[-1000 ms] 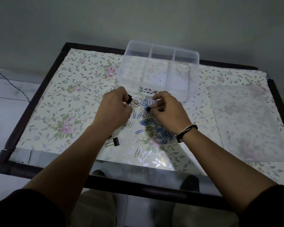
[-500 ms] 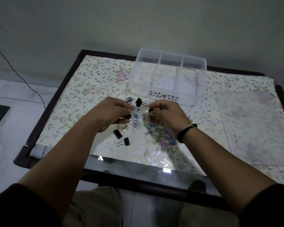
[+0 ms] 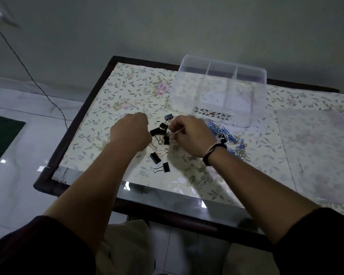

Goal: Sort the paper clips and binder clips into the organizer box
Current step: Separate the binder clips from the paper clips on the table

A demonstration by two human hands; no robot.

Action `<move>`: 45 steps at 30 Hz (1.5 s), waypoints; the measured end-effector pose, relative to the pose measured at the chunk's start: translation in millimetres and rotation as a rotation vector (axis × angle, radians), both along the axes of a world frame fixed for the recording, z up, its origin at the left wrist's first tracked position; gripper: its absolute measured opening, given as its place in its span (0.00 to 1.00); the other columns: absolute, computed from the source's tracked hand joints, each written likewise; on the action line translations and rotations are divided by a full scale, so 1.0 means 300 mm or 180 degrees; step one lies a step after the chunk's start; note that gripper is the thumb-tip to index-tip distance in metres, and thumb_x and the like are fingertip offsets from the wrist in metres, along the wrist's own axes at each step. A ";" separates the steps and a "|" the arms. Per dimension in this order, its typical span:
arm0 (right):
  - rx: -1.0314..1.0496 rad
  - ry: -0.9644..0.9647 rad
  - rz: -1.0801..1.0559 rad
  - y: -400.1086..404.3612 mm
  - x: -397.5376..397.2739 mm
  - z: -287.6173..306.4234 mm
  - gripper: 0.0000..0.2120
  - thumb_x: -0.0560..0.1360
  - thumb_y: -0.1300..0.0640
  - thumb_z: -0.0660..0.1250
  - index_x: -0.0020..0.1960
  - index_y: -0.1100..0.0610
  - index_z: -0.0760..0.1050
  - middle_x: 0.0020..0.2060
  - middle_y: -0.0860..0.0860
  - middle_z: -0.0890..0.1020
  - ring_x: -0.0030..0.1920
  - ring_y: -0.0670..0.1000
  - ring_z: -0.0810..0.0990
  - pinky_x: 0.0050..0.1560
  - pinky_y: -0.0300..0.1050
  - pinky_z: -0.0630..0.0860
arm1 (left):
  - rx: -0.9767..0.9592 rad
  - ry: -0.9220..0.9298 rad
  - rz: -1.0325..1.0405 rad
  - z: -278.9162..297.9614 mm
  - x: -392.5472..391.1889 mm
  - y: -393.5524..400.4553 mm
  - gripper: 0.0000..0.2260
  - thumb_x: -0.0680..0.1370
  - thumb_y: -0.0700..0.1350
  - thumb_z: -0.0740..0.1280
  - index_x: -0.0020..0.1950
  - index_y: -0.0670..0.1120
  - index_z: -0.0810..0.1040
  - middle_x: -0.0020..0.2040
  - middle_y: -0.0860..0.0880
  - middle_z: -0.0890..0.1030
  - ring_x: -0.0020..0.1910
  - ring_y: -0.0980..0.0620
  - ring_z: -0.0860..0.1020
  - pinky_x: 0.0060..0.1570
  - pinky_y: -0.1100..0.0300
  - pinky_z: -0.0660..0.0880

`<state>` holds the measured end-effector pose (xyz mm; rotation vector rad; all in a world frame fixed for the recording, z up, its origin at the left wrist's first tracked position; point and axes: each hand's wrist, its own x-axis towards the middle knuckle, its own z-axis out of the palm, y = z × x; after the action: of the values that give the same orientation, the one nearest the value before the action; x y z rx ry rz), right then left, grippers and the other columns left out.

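A dark-framed desk point(image 3: 99, 90) covered with a floral sheet is seen from above, with both forearms reaching over its near edge. The left hand point(image 3: 130, 131) is curled into a loose fist just left of a cluster of black binder clips point(image 3: 158, 132); whether anything is held inside it cannot be told, since the fingertips are hidden. The right hand point(image 3: 193, 135) is bent over the same cluster, and a thin wire piece point(image 3: 179, 131) (a clip handle or a paper clip, too blurred to tell which) is pinched between its thumb and fingers. A dark wristband point(image 3: 213, 152) is worn on the right wrist.

Several binder clips lie between and just in front of the two hands, one point(image 3: 168, 116) being set slightly farther back toward the box. Two more point(image 3: 155, 157) point(image 3: 165, 167) lie apart from the cluster, nearer the front edge of the desk. A heap of paper clips point(image 3: 229, 135), mostly blue, is spread to the right of the right hand, partly hidden by the wrist, and a single paper clip point(image 3: 189, 182) lies alone near the front edge.

The clear plastic organizer box point(image 3: 220, 80) stands behind the clips, toward the back of the desk, with three compartments visible side by side. A translucent flat sheet point(image 3: 316, 153), possibly the lid, lies on the right side of the desk. A thin cable point(image 3: 28, 70) runs across the floor at the left.
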<state>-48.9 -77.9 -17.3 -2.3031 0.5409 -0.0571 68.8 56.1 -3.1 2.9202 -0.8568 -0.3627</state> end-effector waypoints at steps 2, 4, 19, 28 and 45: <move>-0.0902 0.0170 0.0496 -0.034 -0.039 -0.012 0.17 0.74 0.66 0.62 0.60 0.58 0.80 0.56 0.55 0.83 0.56 0.56 0.81 0.55 0.51 0.79 | -0.0237 0.0036 -0.0249 -0.009 -0.016 -0.029 0.14 0.76 0.40 0.66 0.61 0.50 0.78 0.56 0.46 0.80 0.52 0.42 0.79 0.46 0.52 0.74; -0.1497 0.0487 0.1147 -0.043 -0.086 -0.060 0.19 0.79 0.59 0.58 0.69 0.58 0.74 0.67 0.57 0.76 0.67 0.58 0.75 0.63 0.56 0.76 | -0.0422 0.0230 -0.0596 -0.029 -0.032 -0.056 0.14 0.75 0.40 0.65 0.59 0.52 0.79 0.57 0.47 0.80 0.55 0.43 0.78 0.49 0.51 0.76; -0.1845 0.0960 0.1839 -0.093 -0.154 -0.136 0.33 0.82 0.41 0.45 0.81 0.56 0.49 0.81 0.54 0.53 0.80 0.54 0.54 0.78 0.57 0.56 | -0.0617 0.0364 -0.0647 -0.118 0.007 -0.093 0.08 0.71 0.36 0.73 0.46 0.47 0.79 0.47 0.49 0.73 0.46 0.49 0.72 0.33 0.61 0.63; -0.1677 0.0667 0.1747 -0.053 -0.028 -0.155 0.37 0.76 0.42 0.40 0.80 0.58 0.56 0.79 0.56 0.61 0.79 0.57 0.59 0.76 0.57 0.61 | -0.0770 0.0471 -0.0425 -0.115 0.026 -0.088 0.09 0.72 0.35 0.69 0.49 0.46 0.80 0.45 0.49 0.77 0.47 0.48 0.76 0.39 0.60 0.69; -0.1909 0.0879 0.1501 -0.109 -0.167 -0.141 0.32 0.81 0.39 0.46 0.82 0.51 0.50 0.81 0.51 0.51 0.81 0.54 0.50 0.78 0.60 0.53 | -0.0277 0.0434 -0.0690 -0.109 0.039 -0.073 0.06 0.71 0.46 0.72 0.41 0.53 0.75 0.48 0.50 0.76 0.48 0.47 0.77 0.46 0.51 0.78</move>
<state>-99.1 -110.5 -59.7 -2.9938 0.0969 0.3794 80.6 34.2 -35.8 2.6937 -1.1394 -0.5183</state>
